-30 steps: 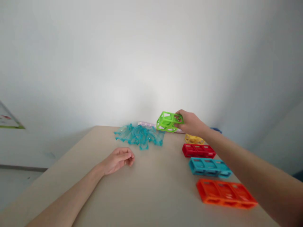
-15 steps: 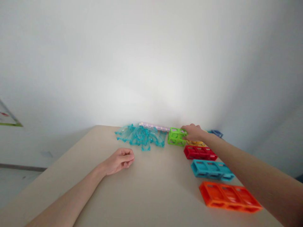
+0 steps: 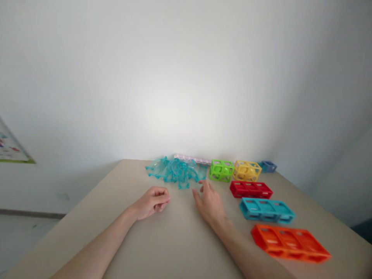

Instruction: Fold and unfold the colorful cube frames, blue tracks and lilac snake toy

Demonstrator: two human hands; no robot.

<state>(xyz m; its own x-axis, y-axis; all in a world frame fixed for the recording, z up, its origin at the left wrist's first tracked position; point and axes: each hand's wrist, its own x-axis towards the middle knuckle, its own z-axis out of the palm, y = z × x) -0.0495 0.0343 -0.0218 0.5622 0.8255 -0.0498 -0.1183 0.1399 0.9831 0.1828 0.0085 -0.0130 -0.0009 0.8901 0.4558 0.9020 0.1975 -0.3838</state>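
Note:
My left hand (image 3: pixel 154 202) rests on the table (image 3: pixel 174 248), its fingers curled into a loose fist with nothing showing in it. My right hand (image 3: pixel 209 202) is empty, thumb and index finger apart, just in front of a pile of clear turquoise plastic track pieces (image 3: pixel 177 172). Whether a fingertip touches the pile I cannot tell. Beyond that hand stand a green open-frame block (image 3: pixel 221 171) and a yellow one (image 3: pixel 247 171). To its right lie a red three-cell frame block (image 3: pixel 251 190), a teal one (image 3: pixel 267 210) and an orange one (image 3: pixel 290 243).
Behind the pile, a pale lilac strip (image 3: pixel 193 159) lies along the wall (image 3: pixel 186 97). A dark blue block (image 3: pixel 269 166) sits near the table's far right corner. The table's left edge slants down towards the floor (image 3: pixel 29 236). A poster (image 3: pixel 13 149) hangs at the left.
My right hand has moved from the green and yellow blocks leftward and nearer, to the front of the turquoise pile. Both blocks now show fully. My left hand stays closed; the view has shifted slightly.

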